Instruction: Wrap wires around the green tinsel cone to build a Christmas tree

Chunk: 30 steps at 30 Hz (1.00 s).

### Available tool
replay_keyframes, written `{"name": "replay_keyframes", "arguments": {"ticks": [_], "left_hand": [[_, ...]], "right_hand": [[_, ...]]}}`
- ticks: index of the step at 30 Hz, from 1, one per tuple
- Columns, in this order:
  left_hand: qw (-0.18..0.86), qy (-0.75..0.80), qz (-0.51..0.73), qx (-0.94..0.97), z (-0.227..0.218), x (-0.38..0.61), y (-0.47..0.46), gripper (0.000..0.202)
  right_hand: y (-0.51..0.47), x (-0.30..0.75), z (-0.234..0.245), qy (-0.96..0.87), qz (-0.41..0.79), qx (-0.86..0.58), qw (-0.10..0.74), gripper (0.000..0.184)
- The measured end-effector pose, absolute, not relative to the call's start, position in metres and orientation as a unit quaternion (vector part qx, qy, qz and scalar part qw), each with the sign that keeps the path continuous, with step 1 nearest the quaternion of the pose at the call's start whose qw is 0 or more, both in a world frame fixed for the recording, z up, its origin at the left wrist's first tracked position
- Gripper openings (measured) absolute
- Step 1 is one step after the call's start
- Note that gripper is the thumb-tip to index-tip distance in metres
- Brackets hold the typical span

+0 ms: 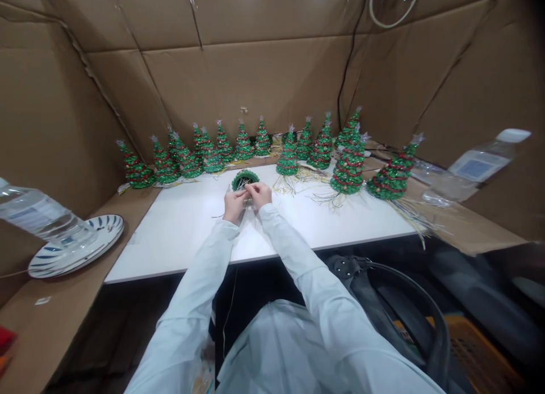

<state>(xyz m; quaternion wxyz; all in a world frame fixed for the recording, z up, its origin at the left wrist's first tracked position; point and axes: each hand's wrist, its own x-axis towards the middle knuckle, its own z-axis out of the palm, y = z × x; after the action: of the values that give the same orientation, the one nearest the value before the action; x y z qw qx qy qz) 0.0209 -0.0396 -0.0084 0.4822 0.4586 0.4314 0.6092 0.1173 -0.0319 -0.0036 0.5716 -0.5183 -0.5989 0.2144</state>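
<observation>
Left hand (234,206) and right hand (258,194), close together, held one hollow green beaded cone (245,179) filled with pale wires (242,184), over a white table (170,238).

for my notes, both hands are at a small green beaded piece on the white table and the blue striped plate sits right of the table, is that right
No: the blue-striped plate sits left of the white table, not right, as the head view shows. The left hand and right hand are at the small green beaded piece, as you said.

Left hand (235,205) touching right hand (258,194)
</observation>
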Motion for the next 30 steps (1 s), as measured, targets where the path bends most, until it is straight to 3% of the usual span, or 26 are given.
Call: {"name": "replay_keyframes", "arguments": {"ticks": [5, 9, 12, 16, 20, 30], "left_hand": [[0.46, 0.421, 0.646, 0.44, -0.002, 0.015, -0.038, 0.032], [0.472, 0.415, 0.657, 0.416, -0.001, 0.014, -0.037, 0.033], [0.48, 0.419, 0.657, 0.405, -0.002, 0.014, -0.035, 0.032], [0.484, 0.408, 0.657, 0.409, -0.004, 0.013, -0.033, 0.032], [0.496, 0.405, 0.658, 0.397, -0.003, 0.011, -0.032, 0.03], [0.525, 0.395, 0.655, 0.374, 0.0, 0.012, -0.034, 0.029]], "right_hand": [[-0.043, 0.134, 0.001, -0.608, 0.227, -0.516, 0.559, 0.028], [-0.059, 0.139, -0.006, -0.759, 0.117, -0.503, 0.397, 0.016], [-0.069, 0.129, -0.01, -0.832, 0.046, -0.486, 0.264, 0.022], [-0.076, 0.116, -0.006, -0.852, -0.007, -0.487, 0.191, 0.022], [-0.077, 0.122, -0.001, -0.845, -0.001, -0.499, 0.192, 0.019], [-0.061, 0.149, -0.014, -0.818, 0.079, -0.478, 0.311, 0.014]]}}
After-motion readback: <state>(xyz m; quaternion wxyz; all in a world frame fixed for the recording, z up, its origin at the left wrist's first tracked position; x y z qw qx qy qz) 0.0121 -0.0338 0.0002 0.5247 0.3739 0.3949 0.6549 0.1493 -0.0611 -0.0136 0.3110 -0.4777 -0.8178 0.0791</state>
